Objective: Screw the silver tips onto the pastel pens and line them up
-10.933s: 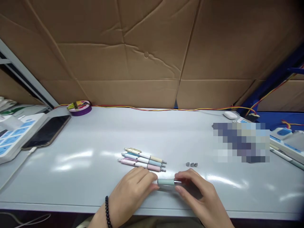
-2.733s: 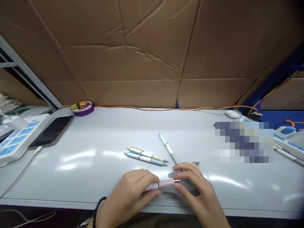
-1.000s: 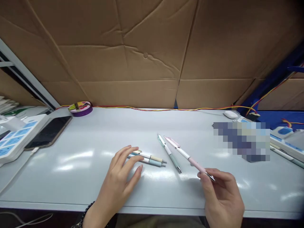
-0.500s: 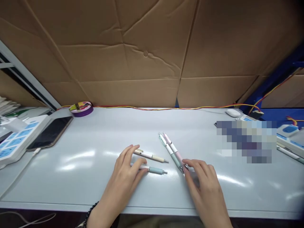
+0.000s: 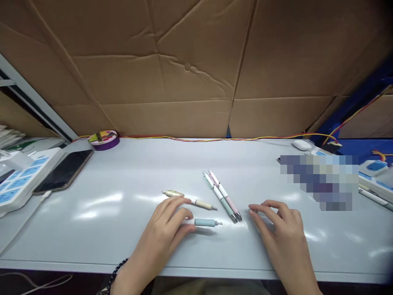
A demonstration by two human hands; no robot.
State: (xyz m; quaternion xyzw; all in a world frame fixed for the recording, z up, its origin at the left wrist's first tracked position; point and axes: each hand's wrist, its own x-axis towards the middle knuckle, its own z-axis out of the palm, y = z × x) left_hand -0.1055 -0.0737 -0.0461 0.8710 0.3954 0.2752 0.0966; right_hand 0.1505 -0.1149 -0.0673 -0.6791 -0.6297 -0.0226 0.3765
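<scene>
My left hand (image 5: 167, 229) is closed around a white pen with a light blue grip (image 5: 205, 222). The pen points right, and a thin, spring-like end sticks out of its grip. Behind it, partly covered by my left fingers, lies a pen with a cream grip (image 5: 204, 204). My right hand (image 5: 281, 229) is apart from the pens, thumb and fingers pinched on a small metal piece (image 5: 255, 211) that is mostly hidden. Between the hands, side by side and slanting, lie a green-grip pen (image 5: 220, 197) and a pink-grip pen (image 5: 226, 197).
On the left are a phone (image 5: 64, 171) with a charging cable, a power strip (image 5: 29, 176) and a roll of tape (image 5: 103, 140). A mouse (image 5: 301, 145), a blurred patch and another power strip (image 5: 376, 178) are on the right. Cardboard (image 5: 166, 82) stands behind the table.
My right hand has moved right, away from the green and pink pens' tips. My left hand has shifted slightly right with the blue-grip pen, now seemingly raised.
</scene>
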